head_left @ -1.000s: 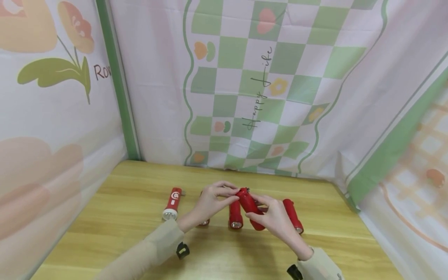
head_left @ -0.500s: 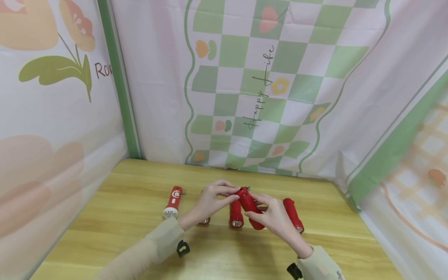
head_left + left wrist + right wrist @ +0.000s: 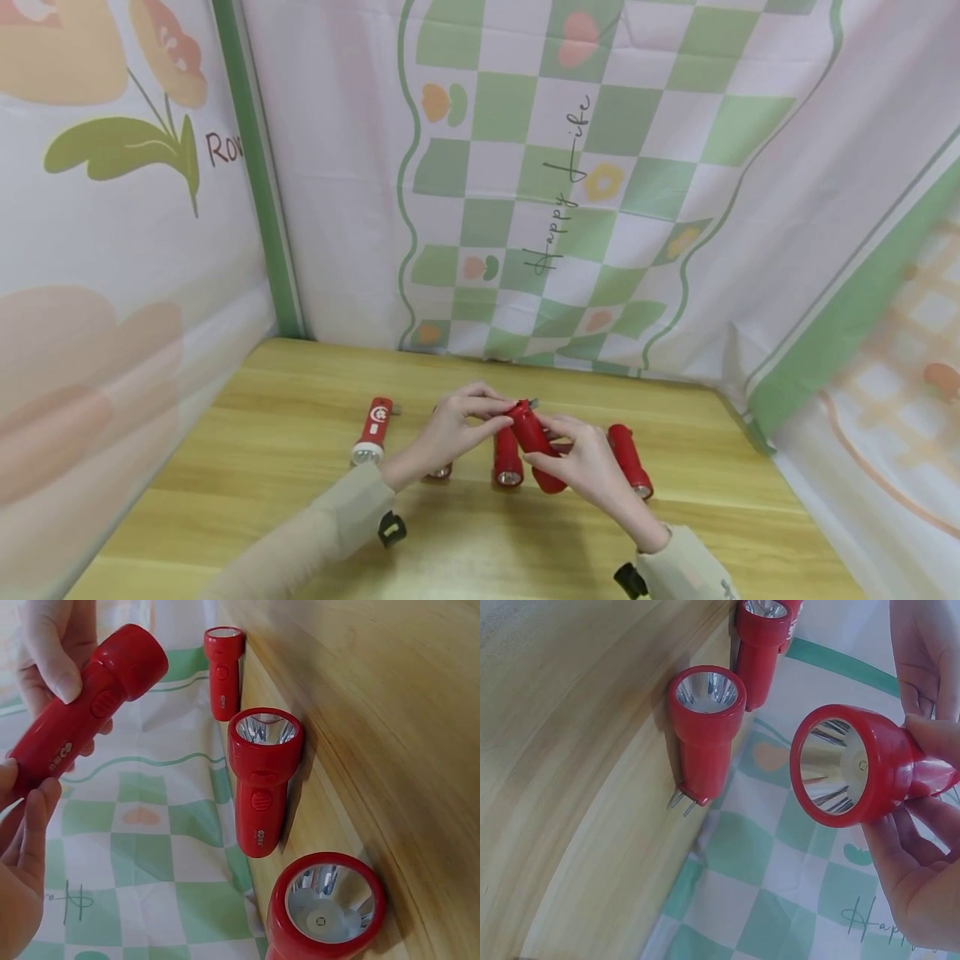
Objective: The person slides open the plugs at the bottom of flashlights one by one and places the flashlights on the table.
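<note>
Both hands hold a red flashlight above the table, tilted, its lamp end toward the person. My left hand pinches its tail between thumb and fingers; metal prongs stick out there. My right hand grips the body nearer the lamp end, thumb on one side. In the left wrist view, a ribbed switch shows on the held flashlight. The right wrist view looks into its silvery reflector. Just behind it, another red flashlight lies on the table.
On the wooden table, a red flashlight with a white head lies at left, its prongs out. Another flashlight is mostly hidden behind the left hand. One more red flashlight lies at right. A patterned curtain stands behind.
Both hands keep their hold on the flashlight, nearly in place. The metal prongs at its tail show slightly more. The head view has shifted a little.
</note>
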A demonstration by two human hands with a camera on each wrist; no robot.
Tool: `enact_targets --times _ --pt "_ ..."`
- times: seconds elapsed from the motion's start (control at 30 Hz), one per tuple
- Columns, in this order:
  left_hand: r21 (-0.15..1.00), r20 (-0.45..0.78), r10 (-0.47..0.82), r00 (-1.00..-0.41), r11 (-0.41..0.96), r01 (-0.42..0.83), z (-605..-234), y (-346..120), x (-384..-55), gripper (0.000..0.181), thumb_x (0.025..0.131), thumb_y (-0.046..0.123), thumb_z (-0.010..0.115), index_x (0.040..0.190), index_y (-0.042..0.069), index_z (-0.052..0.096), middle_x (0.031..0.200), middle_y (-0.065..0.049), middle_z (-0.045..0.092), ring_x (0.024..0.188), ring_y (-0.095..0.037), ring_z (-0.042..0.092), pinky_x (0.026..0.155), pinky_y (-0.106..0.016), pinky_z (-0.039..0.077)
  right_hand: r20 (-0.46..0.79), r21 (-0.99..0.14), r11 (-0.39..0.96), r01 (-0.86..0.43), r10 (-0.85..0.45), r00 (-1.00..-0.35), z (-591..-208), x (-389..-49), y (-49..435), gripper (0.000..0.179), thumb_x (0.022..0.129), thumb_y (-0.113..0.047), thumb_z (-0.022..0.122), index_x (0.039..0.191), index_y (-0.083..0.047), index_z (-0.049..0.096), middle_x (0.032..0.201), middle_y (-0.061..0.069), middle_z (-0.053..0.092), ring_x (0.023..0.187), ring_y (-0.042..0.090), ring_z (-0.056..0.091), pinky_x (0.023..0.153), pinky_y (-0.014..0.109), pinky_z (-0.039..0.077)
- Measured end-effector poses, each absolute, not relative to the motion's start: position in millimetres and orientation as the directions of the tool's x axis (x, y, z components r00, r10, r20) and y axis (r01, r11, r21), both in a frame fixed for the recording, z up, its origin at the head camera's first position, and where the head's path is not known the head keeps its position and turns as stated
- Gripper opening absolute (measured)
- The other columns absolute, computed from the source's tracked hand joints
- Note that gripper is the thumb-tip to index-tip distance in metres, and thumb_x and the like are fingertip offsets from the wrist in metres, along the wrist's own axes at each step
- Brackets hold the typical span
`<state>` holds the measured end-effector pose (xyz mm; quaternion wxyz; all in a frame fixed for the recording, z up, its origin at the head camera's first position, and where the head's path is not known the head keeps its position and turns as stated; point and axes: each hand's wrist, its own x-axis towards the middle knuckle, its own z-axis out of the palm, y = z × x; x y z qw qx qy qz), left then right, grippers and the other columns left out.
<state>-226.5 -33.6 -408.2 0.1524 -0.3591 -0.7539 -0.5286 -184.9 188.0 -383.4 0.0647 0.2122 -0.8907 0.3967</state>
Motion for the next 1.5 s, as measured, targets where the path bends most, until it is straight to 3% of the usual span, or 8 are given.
enact_targets --times 0.27,0.43,0.63,0.9,1.0,1.17,1.5 --pt "0.680 0.602 0.410 -0.685 0.186 0.709 -408 -33 -227 0.024 0.091 0.016 0.071 0.114 0.009 0.075 0.099 -0.003 0.068 0.080 -0.005 0.058 0.062 -0.019 0.053 0.277 -0.682 0.597 -0.423 -0.325 -0.904 -385 -184 189 0.048 0.080 -0.009 0.081 0.125 0.000 0.066 0.119 0.020 0.070 0.094 0.029 0.073 0.074 0.030 0.063" --pt "0.689 0.588 0.423 -0.689 0.184 0.701 -406 -34 -226 0.024 0.091 0.015 0.071 0.114 0.009 0.074 0.098 -0.004 0.067 0.083 -0.007 0.061 0.065 -0.024 0.059 0.271 -0.685 0.594 -0.422 -0.330 -0.904 -385 -185 189 0.047 0.080 -0.009 0.081 0.124 -0.002 0.067 0.120 0.019 0.070 0.093 0.029 0.073 0.074 0.029 0.063" --pt "0.675 0.587 0.423 -0.690 0.215 0.706 -408 -34 -227 0.023 0.091 0.017 0.072 0.111 0.008 0.075 0.099 -0.004 0.071 0.085 -0.012 0.063 0.065 -0.022 0.054 0.280 -0.679 0.590 -0.438 -0.344 -0.896 -388 -184 189 0.047 0.080 -0.010 0.081 0.123 0.001 0.067 0.119 0.022 0.070 0.092 0.030 0.073 0.071 0.026 0.063" --pt "0.711 0.536 0.392 -0.748 0.269 0.650 -410 -30 -228 0.024 0.093 0.022 0.070 0.114 0.013 0.075 0.113 -0.002 0.073 0.107 -0.016 0.067 0.088 -0.023 0.057 0.235 -0.708 0.597 -0.377 -0.304 -0.923 -388 -185 189 0.050 0.082 -0.014 0.081 0.127 -0.001 0.065 0.119 0.019 0.071 0.097 0.029 0.072 0.075 0.028 0.063" --pt "0.728 0.513 0.372 -0.773 0.289 0.622 -409 -29 -229 0.025 0.093 0.024 0.070 0.115 0.015 0.075 0.114 0.000 0.073 0.109 -0.015 0.067 0.090 -0.025 0.057 0.225 -0.717 0.597 -0.361 -0.292 -0.930 -388 -186 189 0.050 0.082 -0.014 0.080 0.128 0.000 0.064 0.118 0.018 0.071 0.098 0.030 0.071 0.076 0.028 0.063" --pt "0.732 0.515 0.340 -0.787 0.303 0.610 -409 -25 -231 0.024 0.092 0.025 0.071 0.114 0.017 0.076 0.112 0.000 0.075 0.107 -0.014 0.068 0.089 -0.024 0.057 0.217 -0.730 0.594 -0.339 -0.269 -0.938 -388 -186 189 0.048 0.083 -0.015 0.080 0.126 0.000 0.065 0.116 0.018 0.072 0.098 0.030 0.071 0.076 0.028 0.063" --pt "0.771 0.508 0.335 -0.794 0.235 0.592 -410 -16 -237 0.022 0.091 0.018 0.071 0.111 0.008 0.076 0.111 -0.007 0.074 0.101 -0.017 0.072 0.084 -0.015 0.057 0.190 -0.746 0.599 -0.290 -0.226 -0.955 -386 -187 191 0.048 0.083 -0.020 0.080 0.125 -0.002 0.065 0.110 0.016 0.074 0.096 0.024 0.073 0.077 0.029 0.063"
